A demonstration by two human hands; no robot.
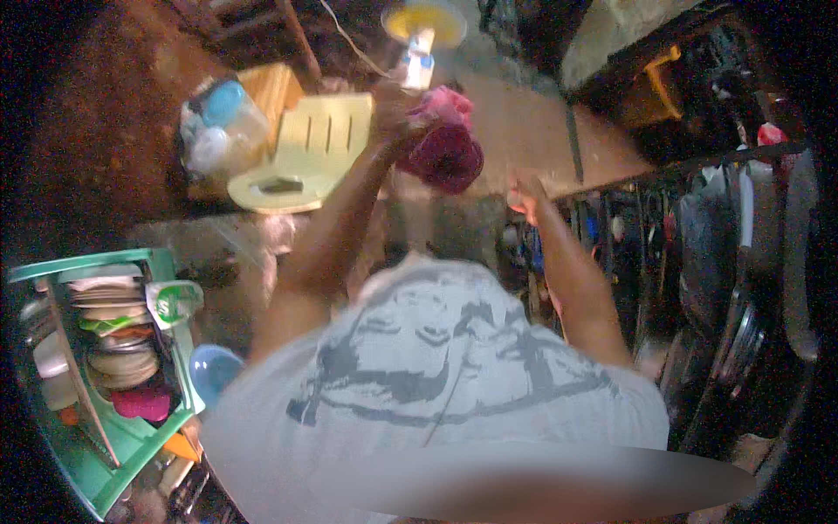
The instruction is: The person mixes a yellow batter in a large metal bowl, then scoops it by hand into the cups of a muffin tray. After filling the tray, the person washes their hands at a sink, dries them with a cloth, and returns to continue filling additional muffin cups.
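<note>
My left hand (395, 111) reaches forward, blurred and in shadow. It appears to grip a bundled maroon and pink cloth (445, 154), which overlaps the front edge of the wooden table (524, 124). Just beyond that hand stands a white object with blue parts (419, 62) under a round yellow top; its kind is unclear. My right hand (526, 196) is at the table's front edge, apart from the cloth. Its fingers look curled, but blur hides whether anything is in them.
Left of my arm is a cream plastic panel (321, 141) with slots, beside a wooden box (272, 92) and a clear bag (219, 131) of containers. A green plastic rack (183, 367) holds stacked dishes near a blue bowl (215, 374). Dark clutter (707, 229) lines the right.
</note>
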